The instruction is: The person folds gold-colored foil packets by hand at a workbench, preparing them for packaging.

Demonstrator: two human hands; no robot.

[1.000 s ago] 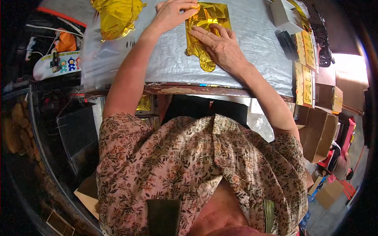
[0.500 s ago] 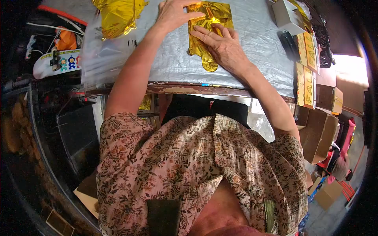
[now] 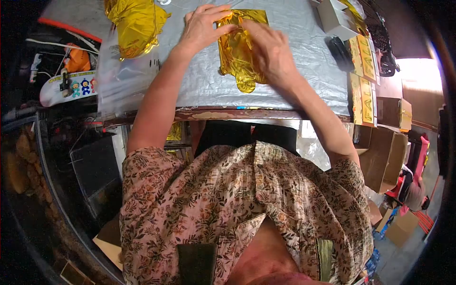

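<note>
Just moved right hand [image 3: 277,53] toward twelve o'clock over gold foil [image 3: 236,58], with fingers too blurred to tell; kept left hand [image 3: 200,28] spread-fingered.

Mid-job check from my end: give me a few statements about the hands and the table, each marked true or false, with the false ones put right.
1. The left hand has its fingers at the far left corner of the flat gold foil. True.
2. The right hand is down in the lap. False: it is over the right side of the flat gold foil, blurred.
3. The bunched gold foil lies to the left of the left hand. True.
4. The black object lies beside the bunched gold foil. False: it lies by the white box, on the right.
5. The table covering is bright red. False: it is silver-grey.
</note>
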